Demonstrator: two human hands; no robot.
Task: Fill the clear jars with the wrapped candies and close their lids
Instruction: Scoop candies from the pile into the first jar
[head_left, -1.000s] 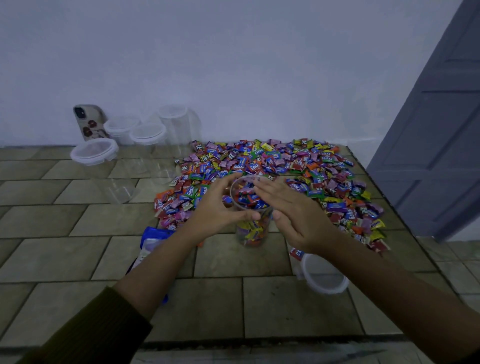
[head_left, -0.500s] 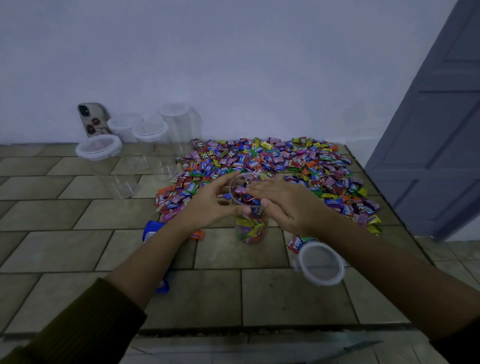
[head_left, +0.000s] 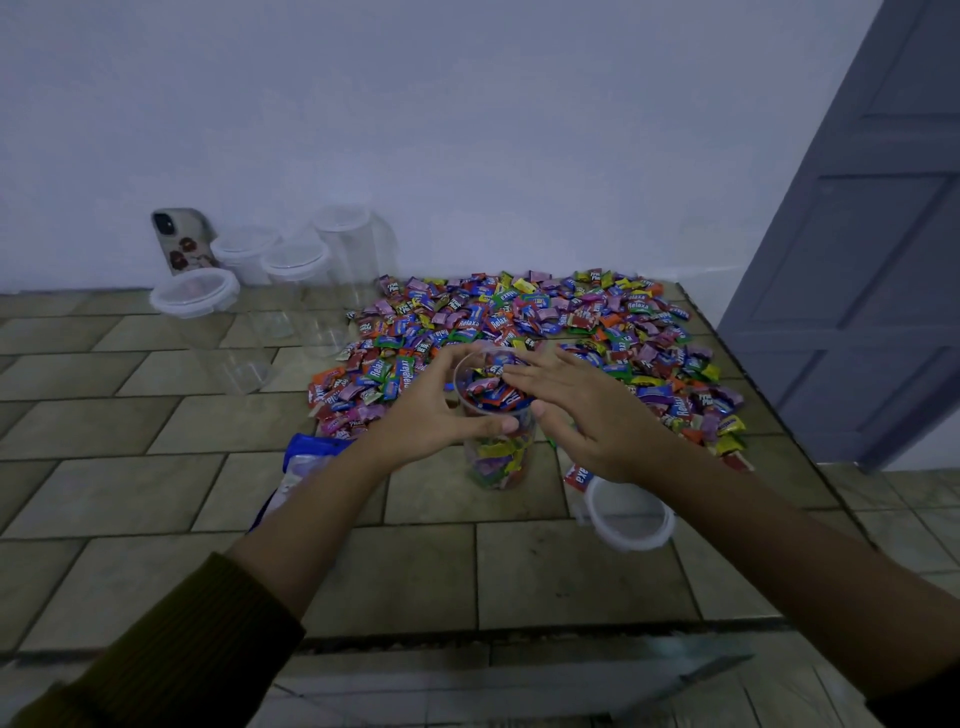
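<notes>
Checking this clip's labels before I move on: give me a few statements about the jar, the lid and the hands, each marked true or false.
1. The jar between the hands holds candies nearly to its rim. True.
2. That jar's lid is on. False: its mouth is open, and a loose lid lies on the tiles under the right forearm.
3. The left hand grips the jar near its rim. True.
4. The right hand holds a lid. False: its straight fingers lie over the jar's mouth, on the candies.
5. The empty jars at the back left stand without lids. False: each wears a lid.
</notes>
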